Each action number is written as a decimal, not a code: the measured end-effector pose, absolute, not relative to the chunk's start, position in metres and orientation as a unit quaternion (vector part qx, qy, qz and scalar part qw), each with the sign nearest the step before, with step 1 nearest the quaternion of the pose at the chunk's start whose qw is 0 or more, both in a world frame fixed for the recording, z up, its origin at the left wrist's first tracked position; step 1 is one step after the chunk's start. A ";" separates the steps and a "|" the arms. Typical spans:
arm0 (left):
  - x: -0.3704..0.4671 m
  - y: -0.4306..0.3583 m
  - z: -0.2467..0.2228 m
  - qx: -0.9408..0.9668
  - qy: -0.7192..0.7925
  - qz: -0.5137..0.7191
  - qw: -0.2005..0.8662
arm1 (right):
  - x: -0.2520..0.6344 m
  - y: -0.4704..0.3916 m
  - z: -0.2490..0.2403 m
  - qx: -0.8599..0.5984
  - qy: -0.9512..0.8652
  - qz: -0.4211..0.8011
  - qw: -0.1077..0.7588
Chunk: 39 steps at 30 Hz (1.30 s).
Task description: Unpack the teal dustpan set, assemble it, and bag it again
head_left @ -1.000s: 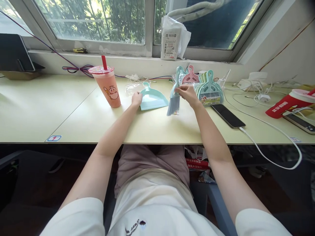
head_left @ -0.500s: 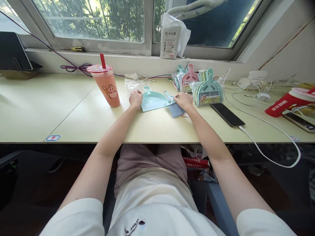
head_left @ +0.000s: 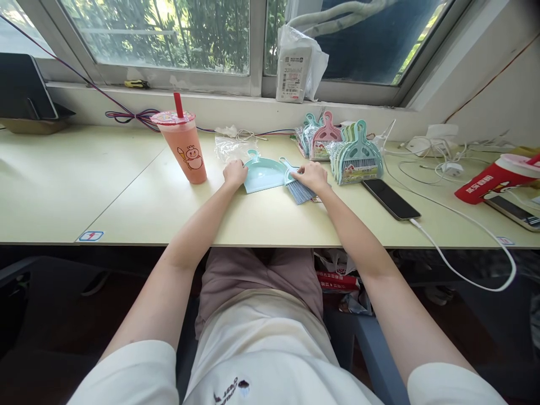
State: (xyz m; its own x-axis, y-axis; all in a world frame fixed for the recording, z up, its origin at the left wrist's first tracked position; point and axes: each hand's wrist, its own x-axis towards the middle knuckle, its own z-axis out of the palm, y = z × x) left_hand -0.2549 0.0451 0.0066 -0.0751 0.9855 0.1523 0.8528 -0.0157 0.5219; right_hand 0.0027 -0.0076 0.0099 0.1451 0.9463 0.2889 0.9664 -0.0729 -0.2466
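1. Pale yellow table (head_left: 126, 191), seam left of centre.
2. On it: pink drink cup (head_left: 184, 147), blue dustpan (head_left: 265, 173), small brush (head_left: 298, 188).
3. Right: packaged dustpan sets (head_left: 356, 154), black phone (head_left: 390, 198), white cable (head_left: 464, 216).

The person wore a cream short-sleeved shirt, its sleeves ending above the elbows, with a small dark embroidered script and motif low on the front. Below it showed dusty mauve-pink trousers. Both forearms were bare, and the left hand (head_left: 235, 172) and right hand (head_left: 313, 175) carried no visible jewellery.
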 end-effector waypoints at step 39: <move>-0.207 -0.006 0.019 0.756 0.348 0.496 0.248 | -0.003 -0.010 0.034 -0.500 -0.667 0.198 0.516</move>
State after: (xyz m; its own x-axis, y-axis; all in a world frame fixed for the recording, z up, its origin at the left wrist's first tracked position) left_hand -0.2068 -0.0064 0.0191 0.2671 0.7718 0.5770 0.2799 -0.6351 0.7199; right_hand -0.0027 -0.0103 0.0341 0.0324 0.8709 0.4905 0.4628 0.4219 -0.7796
